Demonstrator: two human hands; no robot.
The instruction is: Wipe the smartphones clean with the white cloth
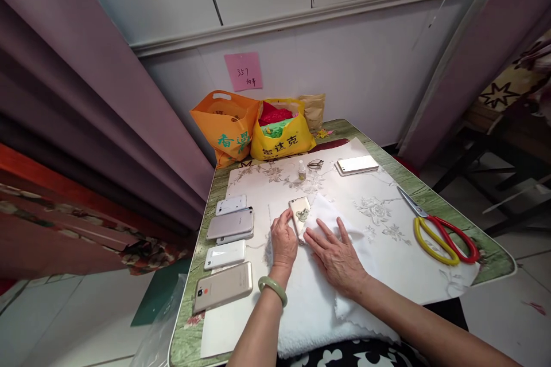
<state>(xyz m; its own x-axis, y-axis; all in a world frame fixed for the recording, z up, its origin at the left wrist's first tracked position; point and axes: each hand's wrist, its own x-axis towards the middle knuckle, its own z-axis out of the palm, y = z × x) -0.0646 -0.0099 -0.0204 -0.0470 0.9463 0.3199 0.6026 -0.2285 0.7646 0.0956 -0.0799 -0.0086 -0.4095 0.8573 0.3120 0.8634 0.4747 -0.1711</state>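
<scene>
Near the middle of the table, a white phone (300,205) lies back up, with a grey cartoon figure on it. Its left edge is gripped by my left hand (284,239), fingers curled; a green bangle is on that wrist. My right hand (338,258) lies flat with spread fingers on a white cloth (325,209), at the phone's right side. The cloth covers part of the phone's lower right. Below both hands a thick white towel (307,327) spreads to the near edge.
Several phones (224,287) lie along the left; more white phones (357,164) are stacked at the back right. Scissors (434,229) with red and yellow handles lie right. A small bottle (302,171), glasses (315,164), an orange bag (228,126) and a yellow bag (284,140) stand behind.
</scene>
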